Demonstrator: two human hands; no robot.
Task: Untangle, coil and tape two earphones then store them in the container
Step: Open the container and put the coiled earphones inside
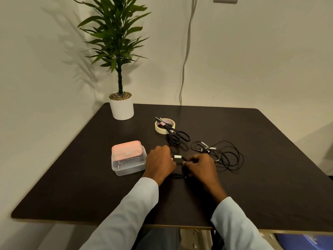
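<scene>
Coiled earphone [177,175] between both hands, scissors [177,135] behind, container [128,160] left

A single wide-angle view comes from the person's head, looking forward and down across the dark worktop [72,177] toward the wall behind it. The near worktop edge runs low in the picture, with both sleeves entering from the bottom; the far edge meets the wall about midway up. The hands sit close, near the centre, while the potted plant [119,69] at the far left corner stands farther off. Straight lines bow toward the edges.
</scene>
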